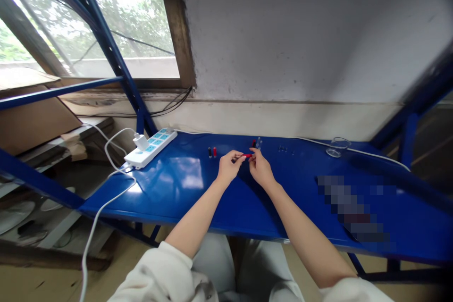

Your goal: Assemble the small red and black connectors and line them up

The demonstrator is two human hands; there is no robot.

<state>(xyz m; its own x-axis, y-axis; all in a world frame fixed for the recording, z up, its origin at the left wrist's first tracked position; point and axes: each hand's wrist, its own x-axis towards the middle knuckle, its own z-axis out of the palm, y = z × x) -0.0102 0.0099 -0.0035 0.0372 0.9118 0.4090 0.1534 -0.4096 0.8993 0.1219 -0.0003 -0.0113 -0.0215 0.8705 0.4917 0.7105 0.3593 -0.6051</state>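
Observation:
Between my two hands, just above the blue table (191, 205), is a small red tube (248, 155) with a pale end on its left side. My left hand (230, 165) pinches the pale end with thumb and fingertips. On the other end, the fingers of my right hand (260, 166) are closed round the red part. Left of my hands stand a small black tube (210, 152) and a small red upright tube (214, 152). Behind my right hand are several clear tubes (259, 141) and a dark red-and-black piece (254, 143), partly hidden by the fingers.
A white power strip (152, 149) with a plugged-in charger (140, 141) lies at the table's left, its cable hanging over the edge. Small clear pieces (282, 149) lie right of my hands. Farther right are a clear round container (333, 152) and a blurred-out dark object (350, 207).

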